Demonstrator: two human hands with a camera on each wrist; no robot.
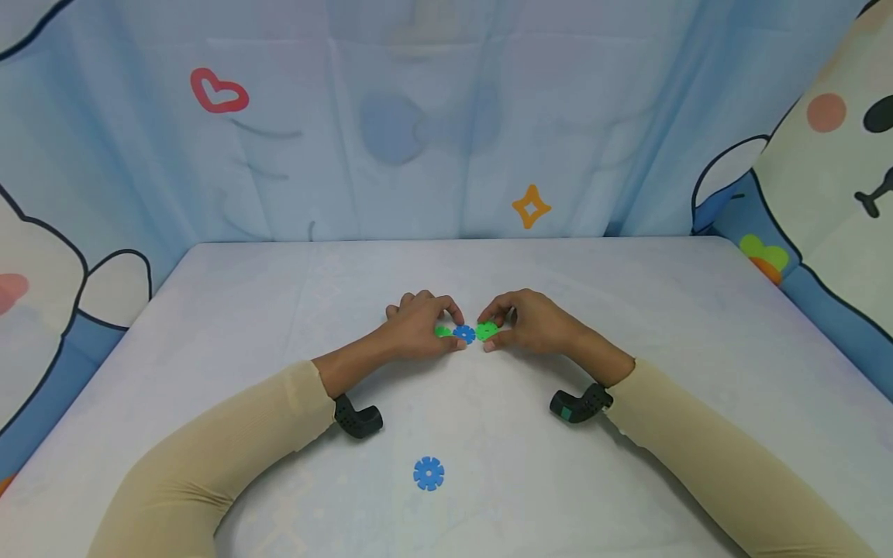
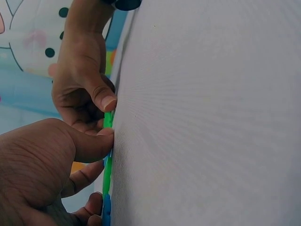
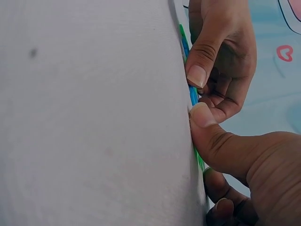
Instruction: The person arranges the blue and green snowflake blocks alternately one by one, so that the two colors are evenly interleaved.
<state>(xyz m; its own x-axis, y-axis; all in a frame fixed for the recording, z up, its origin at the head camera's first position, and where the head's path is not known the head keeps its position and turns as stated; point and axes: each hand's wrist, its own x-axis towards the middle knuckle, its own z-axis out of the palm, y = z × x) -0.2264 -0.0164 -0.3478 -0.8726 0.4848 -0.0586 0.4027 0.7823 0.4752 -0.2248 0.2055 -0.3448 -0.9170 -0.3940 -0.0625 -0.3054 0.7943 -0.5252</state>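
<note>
The left hand pinches a blue notched disc between thumb and fingers, flat on the white table. A green disc lies left of it, partly under that hand. From the right, the right hand grips another green disc by its edges, right beside the blue one. In the left wrist view a green piece and a blue piece run in line below the left thumb. The right wrist view has the blue disc edge-on between both thumbs; whether the discs interlock I cannot tell.
A separate blue notched disc lies nearer the front of the white table. Behind the table hangs a light blue curtain with cartoon prints. Each wrist wears a black device, the left one and the right one.
</note>
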